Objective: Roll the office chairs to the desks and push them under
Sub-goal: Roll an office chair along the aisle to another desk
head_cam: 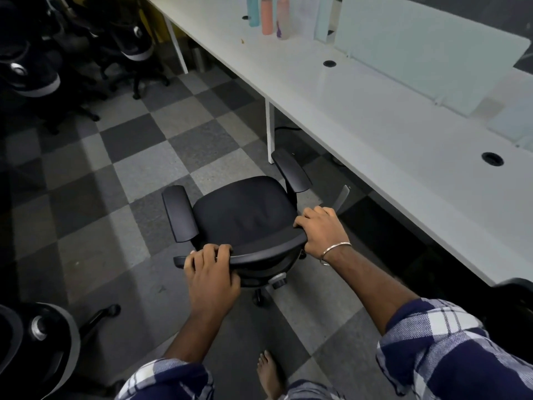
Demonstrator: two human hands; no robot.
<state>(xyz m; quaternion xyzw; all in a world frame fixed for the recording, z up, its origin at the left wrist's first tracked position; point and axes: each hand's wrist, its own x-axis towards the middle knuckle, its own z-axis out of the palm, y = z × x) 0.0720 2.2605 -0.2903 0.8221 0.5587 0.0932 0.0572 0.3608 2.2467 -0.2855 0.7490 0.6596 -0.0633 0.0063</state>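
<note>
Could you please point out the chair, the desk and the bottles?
chair (245, 209): head view, middle of the seat.
desk (360, 111): head view, bare white top.
bottles (267, 17): head view, body of the orange one.

The person wore a checked shirt in dark blue and white, its sleeves rolled up above the forearms, leaving them bare. The left sleeve showed the same plaid, bunched at the near edge. A thin silver bangle circled the right wrist. The hands carried no rings or gloves. One bare foot showed near, without shoe or sock.
</note>
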